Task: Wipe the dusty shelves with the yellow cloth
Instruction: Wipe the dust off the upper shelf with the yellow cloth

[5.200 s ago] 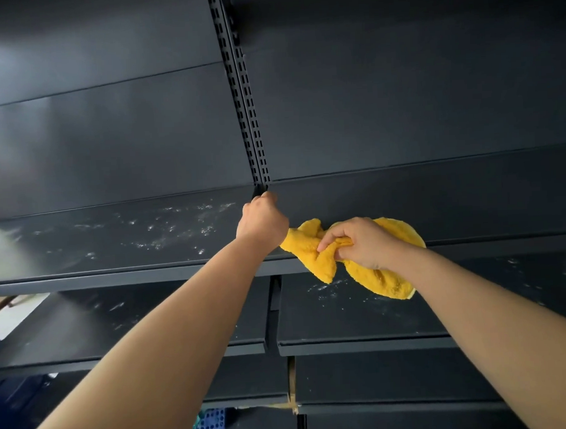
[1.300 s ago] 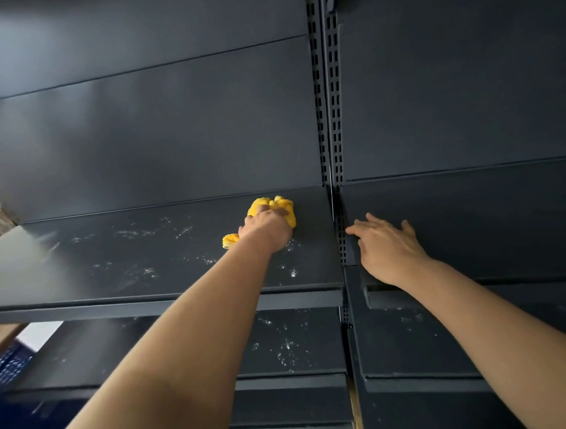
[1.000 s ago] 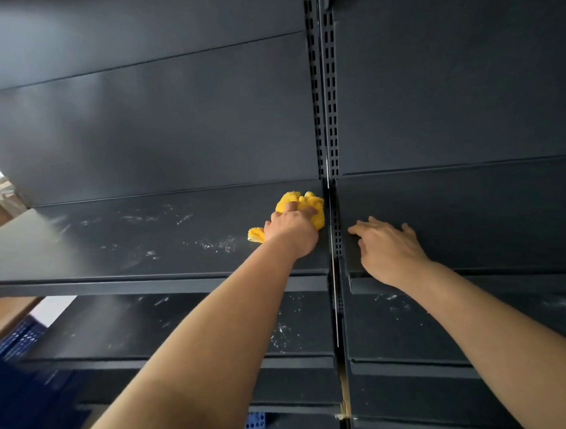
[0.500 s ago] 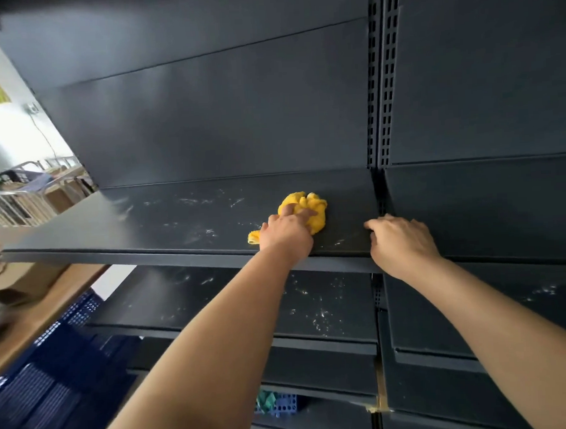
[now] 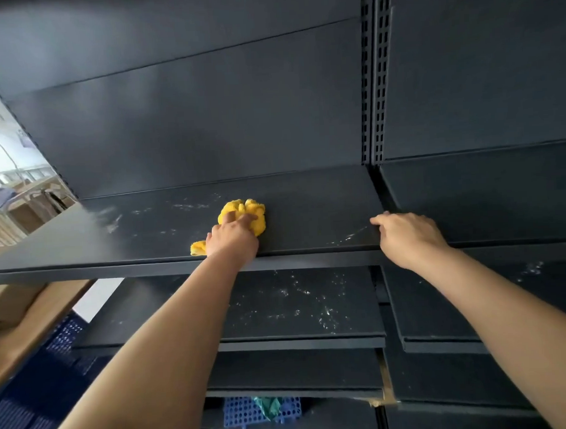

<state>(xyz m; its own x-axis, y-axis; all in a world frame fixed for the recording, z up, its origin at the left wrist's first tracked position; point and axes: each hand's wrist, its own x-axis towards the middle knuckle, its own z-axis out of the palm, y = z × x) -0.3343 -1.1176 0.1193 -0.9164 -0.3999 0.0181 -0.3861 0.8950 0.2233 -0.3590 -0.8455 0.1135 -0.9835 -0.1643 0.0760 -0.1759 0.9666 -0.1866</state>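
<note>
**Left hand on the cloth, right hand braced at the shelf's end**

The left hand (image 5: 232,237) reaches up from 7 o'clock with the forearm straight. Its knuckles are raised and its fingers are clenched over a bunched, fluffy yellow cloth (image 5: 246,212), pressing it onto the top dark grey metal shelf (image 5: 140,235). Most of the cloth bulges out at 12 o'clock from the fingers, and a small corner pokes out at 9 o'clock beside the wrist. Pale dust streaks lie on the shelf at 9 to 10 o'clock from the cloth.

The right hand (image 5: 409,238), at 3 o'clock from the left, sits at the shelf's right end below the slotted metal upright (image 5: 375,80). Its fingers are bent and the tips touch the surface. Whether it clasps the edge cannot be told. Dust also flecks the lower dark shelf (image 5: 295,306).
</note>
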